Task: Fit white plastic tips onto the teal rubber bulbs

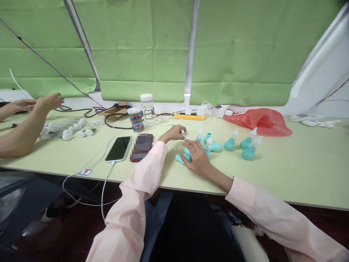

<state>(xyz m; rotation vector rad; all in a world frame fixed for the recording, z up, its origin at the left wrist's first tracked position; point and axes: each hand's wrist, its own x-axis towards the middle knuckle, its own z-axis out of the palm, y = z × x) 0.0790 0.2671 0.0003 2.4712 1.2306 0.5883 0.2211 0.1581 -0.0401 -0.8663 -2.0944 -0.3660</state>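
We are pinching a small clear piece (pixel 185 134) between the thumb and fingertips of our left hand (pixel 175 133), just above the table (pixel 300 167) and beside the teal bulbs. It is looking light, stiff and probably slippery, so its rim is seeming the better place for a light pinch; its exact shape is too small to tell.

Our right hand (pixel 200 160) is reaching over the nearest teal bulbs (pixel 180 159), its fingers open and loosely spread; whether the thumb is touching one, we cannot tell. These bulbs are looking light and soft, likely giving under a squeeze, so the neck is probably offering a steadier hold than the round body. They are not seeming fragile, but the rounded ones might be rolling if nudged.

To the right, three capped bulbs (pixel 248 154) are standing with clear nozzles (pixel 256 142) pointing up and leaning slightly. Behind them a red plastic bag (pixel 261 122) is lying crumpled, and a yellow power strip (pixel 189 116) is running along the wall side.

To our left, two phones (pixel 119 148) are lying near a printed canister (pixel 136 120) and a clear jar (pixel 148 109). Farther left, a co-worker's hands (pixel 49 102) are hovering near white bulb-shaped pieces (pixel 80 134).
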